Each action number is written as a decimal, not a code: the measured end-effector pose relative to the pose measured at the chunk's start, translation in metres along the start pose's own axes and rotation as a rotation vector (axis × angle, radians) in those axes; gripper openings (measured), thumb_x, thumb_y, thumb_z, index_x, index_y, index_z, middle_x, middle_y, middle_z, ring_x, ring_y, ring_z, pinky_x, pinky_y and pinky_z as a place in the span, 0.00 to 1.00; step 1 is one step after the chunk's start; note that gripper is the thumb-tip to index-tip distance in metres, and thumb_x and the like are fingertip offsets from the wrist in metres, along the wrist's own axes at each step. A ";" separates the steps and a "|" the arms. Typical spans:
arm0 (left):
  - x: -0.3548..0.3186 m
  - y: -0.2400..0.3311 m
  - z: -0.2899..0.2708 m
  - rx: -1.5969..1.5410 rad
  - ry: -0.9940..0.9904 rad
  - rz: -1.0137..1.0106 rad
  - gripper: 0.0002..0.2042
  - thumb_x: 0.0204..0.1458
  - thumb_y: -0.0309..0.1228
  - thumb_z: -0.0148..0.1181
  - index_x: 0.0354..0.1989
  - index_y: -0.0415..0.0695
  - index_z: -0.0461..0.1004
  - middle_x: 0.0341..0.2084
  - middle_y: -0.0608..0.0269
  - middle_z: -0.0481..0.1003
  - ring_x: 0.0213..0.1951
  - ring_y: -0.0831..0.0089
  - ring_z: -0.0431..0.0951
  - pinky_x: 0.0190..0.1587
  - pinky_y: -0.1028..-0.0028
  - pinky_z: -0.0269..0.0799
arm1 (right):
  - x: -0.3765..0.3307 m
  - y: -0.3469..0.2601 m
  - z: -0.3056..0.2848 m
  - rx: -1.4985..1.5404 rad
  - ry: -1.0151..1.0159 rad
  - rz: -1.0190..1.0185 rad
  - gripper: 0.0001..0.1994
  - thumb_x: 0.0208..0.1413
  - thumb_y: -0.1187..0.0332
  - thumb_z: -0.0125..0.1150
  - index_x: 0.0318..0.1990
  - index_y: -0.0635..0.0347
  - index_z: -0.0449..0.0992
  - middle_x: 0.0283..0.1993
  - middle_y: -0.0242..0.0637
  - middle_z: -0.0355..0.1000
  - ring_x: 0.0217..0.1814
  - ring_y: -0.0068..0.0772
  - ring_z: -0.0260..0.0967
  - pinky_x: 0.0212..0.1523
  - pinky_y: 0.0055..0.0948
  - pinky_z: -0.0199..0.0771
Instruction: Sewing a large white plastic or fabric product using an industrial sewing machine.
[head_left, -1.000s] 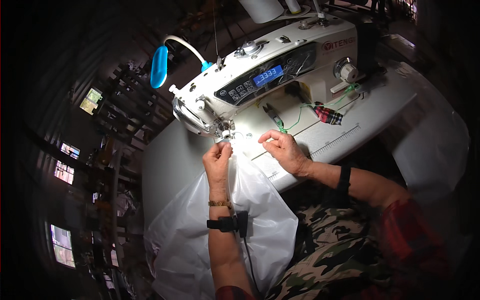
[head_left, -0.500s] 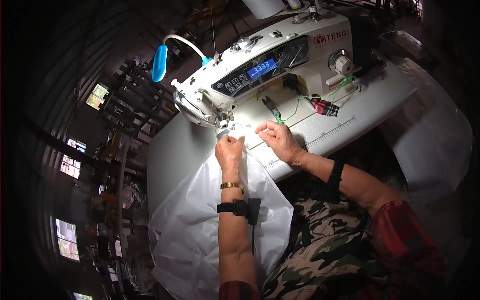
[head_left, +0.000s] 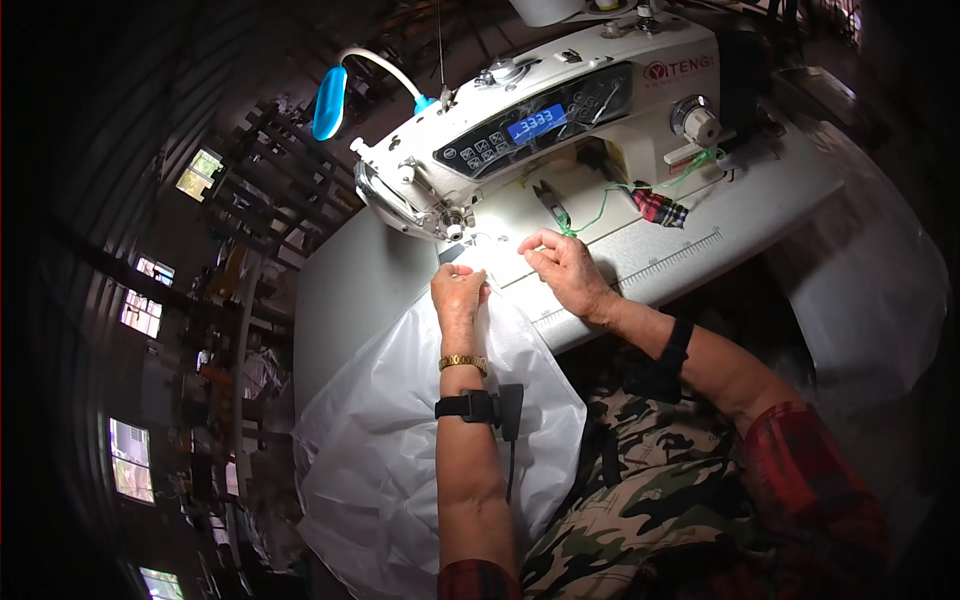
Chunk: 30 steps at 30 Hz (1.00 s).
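Observation:
A white sewing machine [head_left: 640, 110] stands on a pale table, its needle end lit just beyond my hands. My left hand [head_left: 460, 295] is closed in a pinch on thin white sheet material [head_left: 390, 430], close in front of the presser foot area. The sheet drapes from there over the table's front edge, under my left forearm. My right hand [head_left: 570, 275] is off to the right, thumb and forefinger pinched together. Whatever is between those fingertips is too small and glaring to make out. Thread snips [head_left: 551, 202] tied to a green cord lie just beyond it.
A plaid cloth scrap [head_left: 659, 208] lies under the machine's right end, by the green cord. A blue lamp [head_left: 329, 104] on a bent neck rises at the left. More translucent white sheeting [head_left: 870, 290] hangs off the table's right side.
The whole view has shifted slightly. My left hand, still on the white sheet, sits a little farther from the needle. My right hand keeps its pinch at about the same spot.

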<state>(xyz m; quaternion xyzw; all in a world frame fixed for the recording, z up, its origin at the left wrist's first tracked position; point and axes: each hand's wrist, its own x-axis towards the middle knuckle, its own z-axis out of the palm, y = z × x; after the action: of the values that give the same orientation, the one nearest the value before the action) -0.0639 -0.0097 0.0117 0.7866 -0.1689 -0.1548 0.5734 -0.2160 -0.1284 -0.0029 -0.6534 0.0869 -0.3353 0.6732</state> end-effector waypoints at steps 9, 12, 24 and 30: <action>-0.003 -0.012 0.002 0.199 0.061 0.204 0.08 0.42 0.23 0.63 0.31 0.37 0.72 0.15 0.62 0.73 0.17 0.75 0.71 0.23 0.74 0.68 | -0.002 -0.003 0.001 -0.099 0.077 -0.036 0.07 0.64 0.70 0.51 0.42 0.64 0.72 0.19 0.20 0.59 0.22 0.11 0.49 0.22 0.21 0.50; -0.009 -0.013 0.006 0.293 0.143 0.220 0.08 0.41 0.22 0.62 0.33 0.36 0.77 0.17 0.60 0.73 0.21 0.71 0.73 0.31 0.70 0.70 | -0.002 -0.002 0.001 -0.100 0.066 -0.018 0.07 0.64 0.70 0.51 0.42 0.64 0.73 0.19 0.20 0.59 0.22 0.11 0.49 0.21 0.20 0.50; -0.047 -0.009 -0.004 0.898 0.153 0.782 0.13 0.54 0.35 0.61 0.43 0.41 0.79 0.48 0.54 0.74 0.53 0.59 0.72 0.56 0.57 0.64 | 0.001 0.001 0.001 -0.190 0.067 -0.036 0.07 0.63 0.70 0.53 0.41 0.65 0.73 0.18 0.19 0.59 0.21 0.10 0.50 0.21 0.19 0.50; -0.037 -0.017 -0.017 0.844 0.007 0.717 0.17 0.56 0.39 0.59 0.50 0.43 0.76 0.51 0.51 0.72 0.55 0.56 0.71 0.61 0.50 0.58 | 0.002 -0.002 0.003 -0.184 0.086 0.005 0.08 0.63 0.70 0.53 0.43 0.65 0.73 0.19 0.20 0.62 0.22 0.11 0.51 0.22 0.20 0.53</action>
<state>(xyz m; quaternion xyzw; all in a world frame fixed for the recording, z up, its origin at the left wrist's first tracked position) -0.0880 0.0258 0.0023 0.8419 -0.4716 0.1341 0.2256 -0.2135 -0.1273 -0.0003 -0.6971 0.1479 -0.3519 0.6070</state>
